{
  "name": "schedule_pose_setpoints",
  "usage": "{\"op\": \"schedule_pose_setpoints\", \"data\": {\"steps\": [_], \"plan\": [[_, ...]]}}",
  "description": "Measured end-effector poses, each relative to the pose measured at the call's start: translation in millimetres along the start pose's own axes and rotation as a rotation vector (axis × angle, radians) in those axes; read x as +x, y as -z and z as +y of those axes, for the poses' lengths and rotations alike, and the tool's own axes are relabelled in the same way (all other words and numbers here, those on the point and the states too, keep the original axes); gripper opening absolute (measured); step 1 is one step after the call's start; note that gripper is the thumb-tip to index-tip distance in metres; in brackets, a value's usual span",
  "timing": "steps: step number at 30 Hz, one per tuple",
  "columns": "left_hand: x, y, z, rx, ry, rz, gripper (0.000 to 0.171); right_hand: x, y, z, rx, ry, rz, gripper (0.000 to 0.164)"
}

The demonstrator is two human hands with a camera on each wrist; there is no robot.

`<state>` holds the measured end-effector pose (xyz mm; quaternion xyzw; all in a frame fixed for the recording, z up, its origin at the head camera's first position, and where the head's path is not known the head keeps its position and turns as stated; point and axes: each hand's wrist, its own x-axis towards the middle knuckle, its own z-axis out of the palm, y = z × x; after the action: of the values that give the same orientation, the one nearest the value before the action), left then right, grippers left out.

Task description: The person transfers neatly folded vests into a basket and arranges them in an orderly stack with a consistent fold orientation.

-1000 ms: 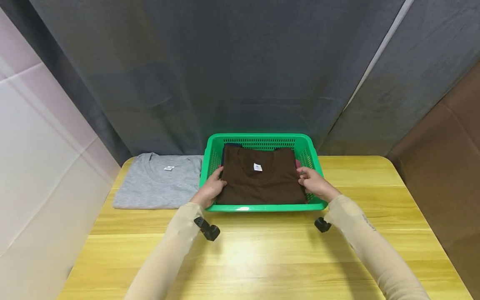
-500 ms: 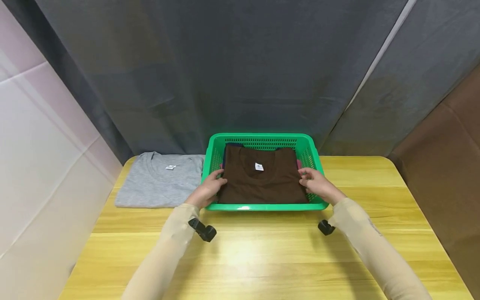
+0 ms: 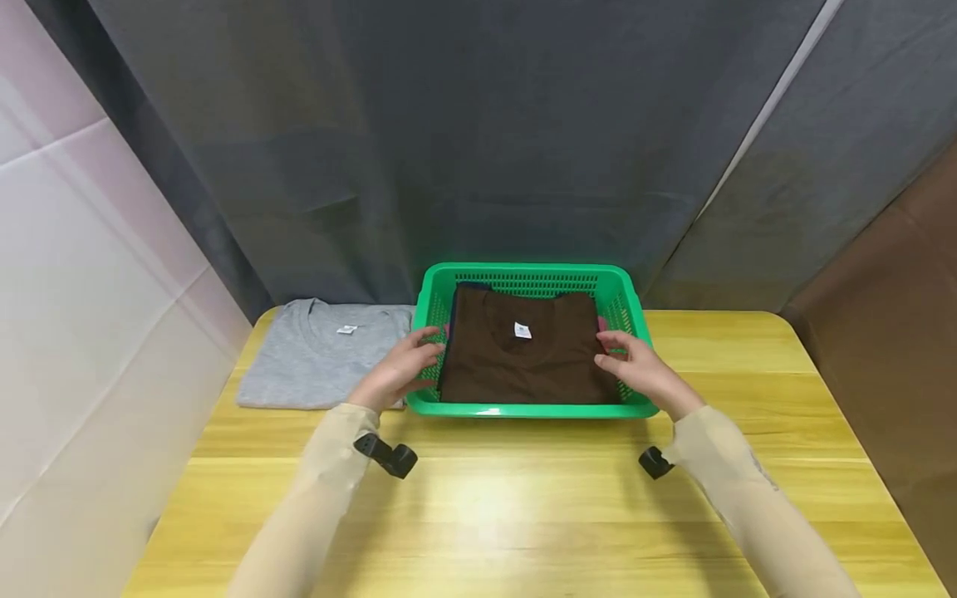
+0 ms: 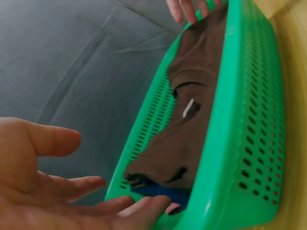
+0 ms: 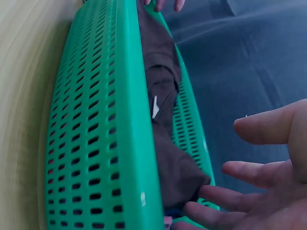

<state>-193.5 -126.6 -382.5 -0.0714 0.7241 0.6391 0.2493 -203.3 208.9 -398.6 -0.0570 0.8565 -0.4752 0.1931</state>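
Observation:
A folded brown T-shirt [image 3: 527, 365] with a white neck label lies flat inside a green plastic basket [image 3: 538, 411]. Edges of blue and pink cloth peek out beneath it. At the basket's left wall is my left hand [image 3: 399, 367], fingers spread and holding nothing. My right hand [image 3: 635, 365] hovers over the opposite wall, thumb and fingers parted near the shirt's right edge. Both wrist views show an empty gap between thumb and fingers; whether a fingertip brushes the cloth I cannot tell. Left of the basket, a folded grey T-shirt [image 3: 314, 365] lies on the table.
The wooden table [image 3: 493, 515] carries the basket near its back edge. A dark grey curtain [image 3: 449, 149] hangs right behind. A white panel [image 3: 97, 316] stands on the left and a brown one [image 3: 890, 332] on the right.
My left hand has drawn away leftward from the brown T-shirt and its fingers have spread. The right hand's thumb and fingers have parted a little. The shirt stays in the basket.

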Motion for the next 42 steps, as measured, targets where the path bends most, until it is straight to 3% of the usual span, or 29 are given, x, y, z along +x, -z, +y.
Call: {"op": "schedule_pose_setpoints", "data": {"steps": [9,21,32,42], "plan": [[-8.5,19.7,3.1,0.042,-0.024,0.024,0.056,-7.6,-5.4,-17.0,-0.002,0.068,0.009,0.052],[-22.0,44.5,3.3,0.168,-0.021,0.081,0.057,-10.7,-29.1,-44.2,0.051,0.215,-0.025,0.058],[-34.3,65.8,2.5,0.198,-0.006,0.168,0.063,-4.7,-63.2,-64.8,0.160,0.261,-0.080,0.060],[-33.5,83.9,-6.6,0.210,-0.058,0.211,0.062,-6.5,-86.3,-77.2,0.233,0.255,-0.146,0.061]]}}
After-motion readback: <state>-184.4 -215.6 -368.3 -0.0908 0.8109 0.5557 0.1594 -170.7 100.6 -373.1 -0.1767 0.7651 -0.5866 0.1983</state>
